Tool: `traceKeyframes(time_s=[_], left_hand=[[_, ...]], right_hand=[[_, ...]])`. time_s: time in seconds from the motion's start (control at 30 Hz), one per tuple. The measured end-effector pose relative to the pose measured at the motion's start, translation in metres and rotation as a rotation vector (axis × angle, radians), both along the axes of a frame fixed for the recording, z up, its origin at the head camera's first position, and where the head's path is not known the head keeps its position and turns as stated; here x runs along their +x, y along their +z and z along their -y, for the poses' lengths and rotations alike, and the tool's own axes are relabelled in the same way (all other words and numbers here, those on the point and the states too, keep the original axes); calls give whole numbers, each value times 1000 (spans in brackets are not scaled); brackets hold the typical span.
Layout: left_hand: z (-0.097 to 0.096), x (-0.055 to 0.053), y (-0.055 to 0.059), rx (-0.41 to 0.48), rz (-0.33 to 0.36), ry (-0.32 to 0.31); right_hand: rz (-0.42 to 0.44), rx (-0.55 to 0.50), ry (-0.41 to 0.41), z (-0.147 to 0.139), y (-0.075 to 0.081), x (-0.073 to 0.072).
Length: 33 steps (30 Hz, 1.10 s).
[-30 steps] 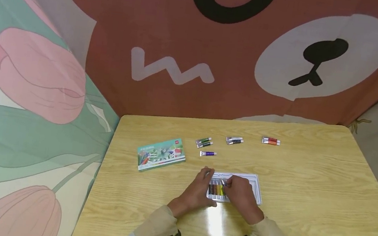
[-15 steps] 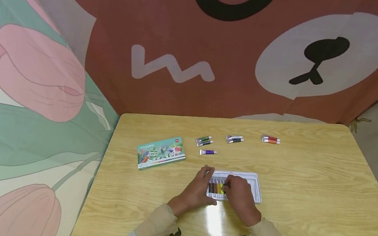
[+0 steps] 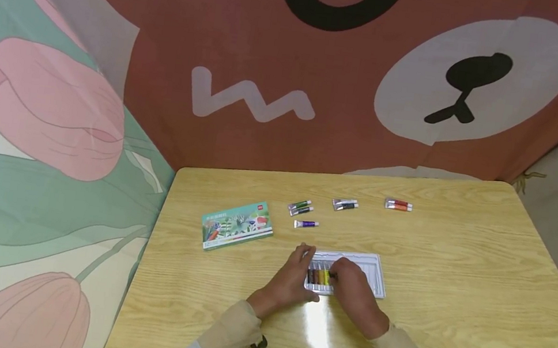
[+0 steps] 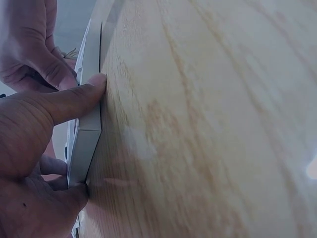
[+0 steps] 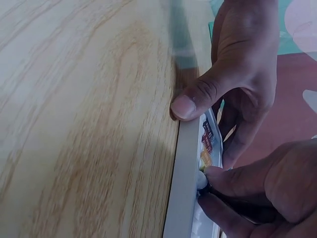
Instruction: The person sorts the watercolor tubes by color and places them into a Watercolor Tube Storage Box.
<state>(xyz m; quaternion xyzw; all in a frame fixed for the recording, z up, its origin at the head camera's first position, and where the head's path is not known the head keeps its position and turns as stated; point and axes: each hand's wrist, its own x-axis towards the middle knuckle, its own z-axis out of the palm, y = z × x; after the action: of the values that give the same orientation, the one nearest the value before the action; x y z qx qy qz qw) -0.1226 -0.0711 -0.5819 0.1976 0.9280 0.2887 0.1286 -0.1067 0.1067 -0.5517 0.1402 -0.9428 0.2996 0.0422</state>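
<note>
A wooden table spreads beneath the left hand and right hand. Beyond the left hand, leftward, lies a green box; that hand grips the white tray, in which the right hand pinches a white-capped tube.

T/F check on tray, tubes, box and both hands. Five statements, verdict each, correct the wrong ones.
1. The left hand grips the left end of the tray. True.
2. The right hand holds the purple tube. False: that tube lies on the table beyond the tray, apart from both hands.
3. The red tube and orange tube lie side by side. True.
4. Seen from the head camera, the teal box is right of the tray. False: it is left of it.
5. The yellow tube lies in the tray. True.
</note>
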Motion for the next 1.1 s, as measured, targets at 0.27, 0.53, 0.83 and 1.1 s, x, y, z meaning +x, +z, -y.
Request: traceKeyframes(time_s=[0.27,0.53,0.83,1.1], left_hand=[[1,-1,-1,2,19,-1],[1,-1,0,5,10,-3],[1,-1,1,21,13,-5],[0,0,2,18,6,-4]], right_hand=[[2,32,56,-3,0,2],[-22,-10,40,-5,-6,1],[20,-29,20,-5,-7,-1],[78,-33,7,-6,-7,0]])
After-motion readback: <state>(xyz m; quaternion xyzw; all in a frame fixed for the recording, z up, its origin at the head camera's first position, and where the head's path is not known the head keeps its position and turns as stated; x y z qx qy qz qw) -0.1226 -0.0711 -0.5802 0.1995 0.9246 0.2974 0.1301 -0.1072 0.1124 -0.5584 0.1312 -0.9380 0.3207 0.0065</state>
